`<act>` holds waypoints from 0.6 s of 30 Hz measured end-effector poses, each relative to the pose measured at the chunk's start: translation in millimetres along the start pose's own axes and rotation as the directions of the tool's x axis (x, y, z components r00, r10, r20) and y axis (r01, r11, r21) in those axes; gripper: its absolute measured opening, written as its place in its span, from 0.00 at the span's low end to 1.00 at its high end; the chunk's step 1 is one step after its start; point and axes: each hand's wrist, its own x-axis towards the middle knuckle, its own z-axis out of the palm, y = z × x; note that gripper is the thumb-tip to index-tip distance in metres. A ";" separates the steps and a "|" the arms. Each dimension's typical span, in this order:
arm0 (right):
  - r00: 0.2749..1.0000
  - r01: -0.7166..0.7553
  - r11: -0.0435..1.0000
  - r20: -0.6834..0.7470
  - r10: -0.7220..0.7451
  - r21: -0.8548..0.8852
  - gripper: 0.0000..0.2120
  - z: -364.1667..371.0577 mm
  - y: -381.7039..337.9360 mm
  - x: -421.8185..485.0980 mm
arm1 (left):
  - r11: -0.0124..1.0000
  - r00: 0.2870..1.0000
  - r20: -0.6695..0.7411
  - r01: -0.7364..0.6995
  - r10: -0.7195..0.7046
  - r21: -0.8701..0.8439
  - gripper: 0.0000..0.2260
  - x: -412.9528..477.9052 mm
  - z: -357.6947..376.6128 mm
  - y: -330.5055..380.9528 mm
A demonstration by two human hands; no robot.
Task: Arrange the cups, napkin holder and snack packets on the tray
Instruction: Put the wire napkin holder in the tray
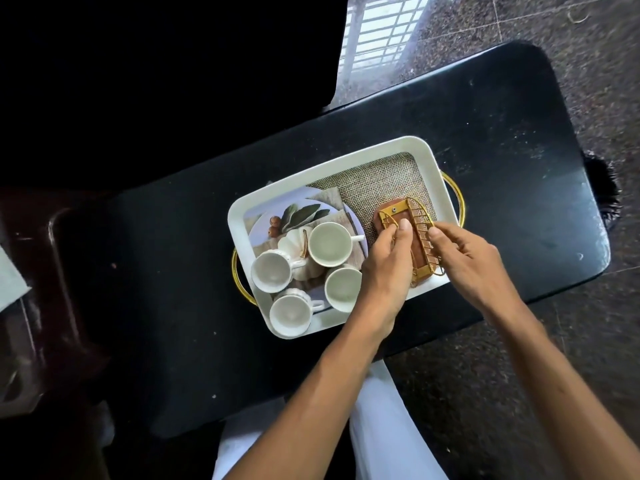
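Observation:
A white rectangular tray [429, 157] with gold handles lies on the black table [173, 271]. Several white cups [329, 244] stand upright in its left half. In the right half, on a burlap-patterned area, sits the napkin holder [420, 233], a brown wooden base with two gold wire sides. My left hand [388, 268] grips the holder's left wire side, thumb on the base. My right hand [464, 251] pinches its right wire side. No snack packets are visible.
The tray's base shows a printed plate and pumpkin picture [294, 220]. A dark object [138, 64] fills the upper left. White-clothed legs [381, 427] show below the table edge. A speckled stone floor [554, 29] lies around the table, with a dark tassel [602, 188] at the right end.

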 end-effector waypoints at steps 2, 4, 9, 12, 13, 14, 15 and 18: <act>1.000 0.005 1.000 -0.006 -0.005 -0.007 0.12 2.4 1.4 -0.3 | 1.000 1.000 0.005 -0.005 0.005 -0.006 0.14 2.3 -2.6 -2.1; 1.000 0.015 0.999 -0.015 -0.016 -0.028 0.14 4.7 2.6 0.3 | 1.000 1.000 0.006 -0.015 0.015 -0.008 0.18 3.4 -4.4 -3.3; 0.999 0.014 0.991 -0.027 -0.017 -0.130 0.12 7.2 -2.6 -1.9 | 1.000 1.000 0.014 -0.022 0.022 0.008 0.22 0.4 -10.2 -2.6; 0.999 0.017 0.974 -0.027 -0.024 -0.225 0.15 9.7 -13.9 -8.7 | 0.999 0.999 0.007 -0.044 0.044 0.028 0.24 -8.8 -18.3 -0.1; 0.998 0.032 0.960 -0.043 -0.046 -0.278 0.19 11.0 -20.1 -11.8 | 0.998 0.998 0.003 -0.064 0.064 0.021 0.22 -14.1 -24.1 0.5; 0.994 0.060 0.943 -0.067 -0.086 -0.328 0.21 13.2 -28.0 -15.3 | 0.996 0.996 -0.005 -0.087 0.087 0.001 0.20 -20.0 -31.6 1.0; 0.986 0.098 0.928 -0.092 -0.140 -0.360 0.22 16.4 -37.1 -19.3 | 0.993 0.994 -0.020 -0.111 0.111 -0.031 0.16 -26.8 -41.1 1.2; 0.943 0.236 0.889 -0.128 -0.307 -0.392 0.22 35.1 -67.7 -31.7 | 0.972 0.973 -0.118 -0.212 0.199 -0.103 0.07 -50.0 -82.3 -1.5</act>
